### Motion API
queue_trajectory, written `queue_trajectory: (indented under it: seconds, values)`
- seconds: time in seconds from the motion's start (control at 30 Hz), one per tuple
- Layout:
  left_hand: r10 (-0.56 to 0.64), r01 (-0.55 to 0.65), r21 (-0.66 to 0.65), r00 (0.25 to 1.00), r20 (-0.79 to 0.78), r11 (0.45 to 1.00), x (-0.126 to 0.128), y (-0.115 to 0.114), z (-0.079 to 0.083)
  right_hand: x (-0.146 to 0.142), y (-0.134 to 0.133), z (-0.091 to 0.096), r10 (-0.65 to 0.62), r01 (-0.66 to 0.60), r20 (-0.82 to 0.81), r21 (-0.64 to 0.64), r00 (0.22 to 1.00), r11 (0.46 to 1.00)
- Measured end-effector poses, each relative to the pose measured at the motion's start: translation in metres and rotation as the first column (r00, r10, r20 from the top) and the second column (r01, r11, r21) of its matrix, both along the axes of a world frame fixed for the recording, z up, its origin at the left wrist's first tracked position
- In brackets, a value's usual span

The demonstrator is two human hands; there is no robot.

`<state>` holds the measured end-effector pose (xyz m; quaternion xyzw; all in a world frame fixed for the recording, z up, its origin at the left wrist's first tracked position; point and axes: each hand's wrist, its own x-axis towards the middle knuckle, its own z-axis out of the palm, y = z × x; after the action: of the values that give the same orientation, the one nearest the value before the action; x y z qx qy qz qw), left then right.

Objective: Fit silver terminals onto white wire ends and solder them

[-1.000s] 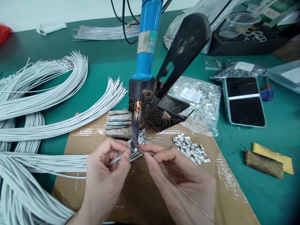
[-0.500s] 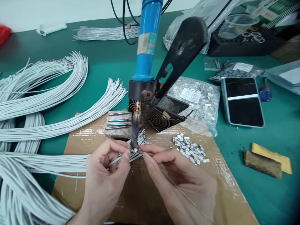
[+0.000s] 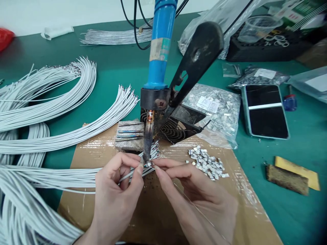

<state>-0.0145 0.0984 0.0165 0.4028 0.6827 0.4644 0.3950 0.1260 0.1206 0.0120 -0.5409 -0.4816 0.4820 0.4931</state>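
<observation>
My left hand [image 3: 120, 190] is closed in a pinch on a white cable [image 3: 125, 177], its end held close to the soldering iron's dark tip. The blue-handled soldering iron [image 3: 158, 56] points downward in a black clamp bracket [image 3: 196, 61]. At the tip sits a small white-and-silver piece [image 3: 149, 164], which the thumb and fingertips of my right hand [image 3: 186, 187] pinch from the right. A thin solder wire [image 3: 201, 212] trails from that hand toward the bottom right; where it ends is hidden. More white cables [image 3: 66, 177] lie behind and below my left hand.
Cardboard [image 3: 84, 156] lies under the work. Loose small pieces [image 3: 208, 162] are piled right of the iron. Behind it stand a fan [image 3: 176, 127] and a bag of pieces [image 3: 217, 109]. A pad with metal rods [image 3: 129, 136], phone [image 3: 265, 110] and sponge [image 3: 287, 178] are nearby.
My right fingertips have closed in slightly on the small piece at the iron's tip. Both hands otherwise keep nearly the same place, and the view has shifted a little.
</observation>
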Motion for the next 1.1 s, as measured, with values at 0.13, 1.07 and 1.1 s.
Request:
queue_trajectory:
  seconds: [0.13, 1.07, 1.1]
  values:
    - [-0.007, 0.007, 0.005, 1.000, -0.021, 1.000, 0.0014, -0.0003, 0.0010, 0.0011, -0.0002, -0.0030, 0.022, -0.023, 0.018, 0.042, 1.000, 0.999]
    - [0.009, -0.009, 0.006, 0.999, 0.054, 1.000, -0.0007, -0.0008, -0.0018, -0.0038, -0.0014, -0.0064, 0.001, -0.006, 0.041, 0.112, 0.999, 0.994]
    - [0.007, -0.007, -0.001, 0.998, 0.069, 1.000, -0.0005, -0.0012, -0.0021, -0.0042, -0.0022, -0.0064, 0.009, -0.012, 0.030, 0.101, 1.000, 0.995]
